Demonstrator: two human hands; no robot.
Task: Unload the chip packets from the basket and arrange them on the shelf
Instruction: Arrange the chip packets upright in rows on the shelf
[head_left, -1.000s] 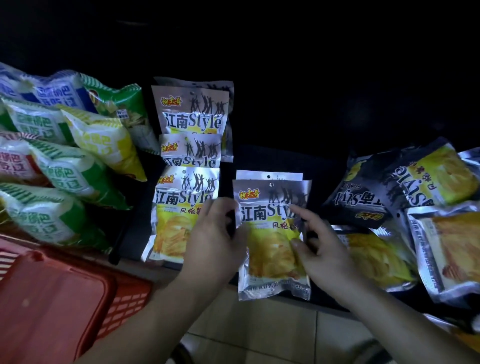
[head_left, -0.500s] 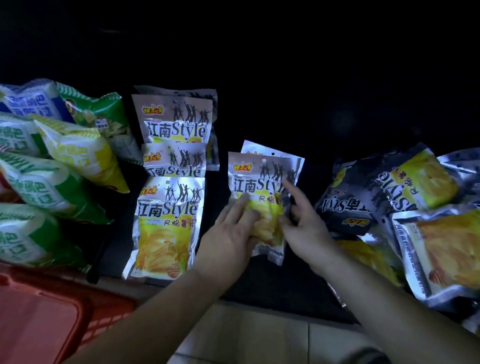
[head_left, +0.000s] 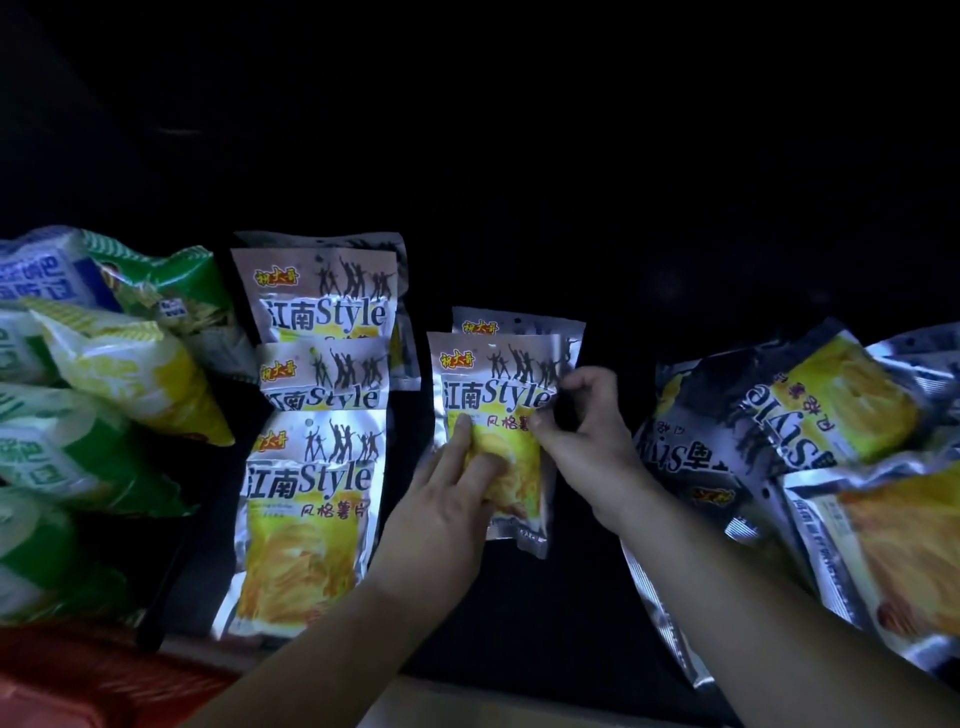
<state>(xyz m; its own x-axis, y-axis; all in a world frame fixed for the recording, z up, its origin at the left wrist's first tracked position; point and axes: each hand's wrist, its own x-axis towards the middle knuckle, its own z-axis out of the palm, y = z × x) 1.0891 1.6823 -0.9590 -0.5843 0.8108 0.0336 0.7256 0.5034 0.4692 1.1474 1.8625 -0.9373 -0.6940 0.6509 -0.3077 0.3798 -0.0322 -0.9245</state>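
Two hands are on one silver chip packet (head_left: 493, 384), which lies on the dark shelf (head_left: 493, 613) and half covers a second packet (head_left: 519, 322) of the same kind behind it. The left hand (head_left: 447, 499) lies on the yellow print with its fingers nearly straight, pressing the packet down. The right hand (head_left: 587, 441) pinches the packet's right edge between thumb and forefinger. The red basket (head_left: 78, 675) is at the lower left corner, and its inside is not visible.

I think the main risk is slipping. The foil looks smooth and the packet rests on another smooth packet, so a push from the left hand could move both together. If the right hand pulls the edge while the left hand presses, the packet may turn crooked against the neat column (head_left: 311, 467) just beside it on the left. The heap (head_left: 779, 441) on the right lies in disorder near the right wrist, and a careless forearm could drag some of it toward the shelf edge. Pressing too hard may also crush the chips.
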